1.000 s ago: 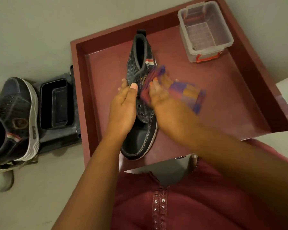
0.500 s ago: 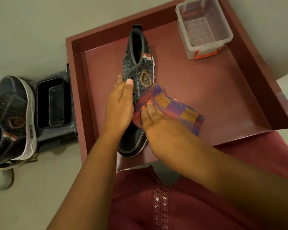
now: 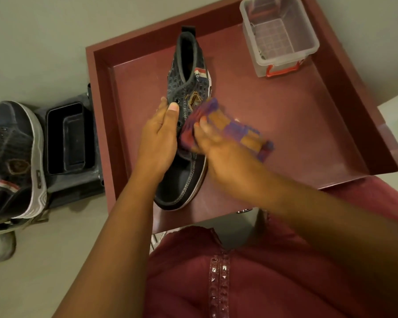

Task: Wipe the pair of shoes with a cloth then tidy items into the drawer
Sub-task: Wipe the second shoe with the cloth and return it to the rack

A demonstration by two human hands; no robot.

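A second shoe [image 3: 14, 157] lies on the floor far left, beside a black tray [image 3: 70, 138]. In the drawer [image 3: 326, 125], the left hand [image 3: 157, 138] grips a shoe [image 3: 189, 88] by its side, fingers curled around it. The right hand [image 3: 218, 143], blurred, presses a checked cloth [image 3: 237, 131] against the shoe's lace area. A clear box [image 3: 279, 35] sits in the drawer's far right corner.

The dark high-top shoe [image 3: 189, 92] pairs textured upper with smooth, stitched toe. The checked purple-orange cloth [image 3: 234, 131] looks soft, woven. The clear plastic bin [image 3: 279, 35] looks glossy; the maroon drawer [image 3: 285, 125] has a smooth satin sheen.
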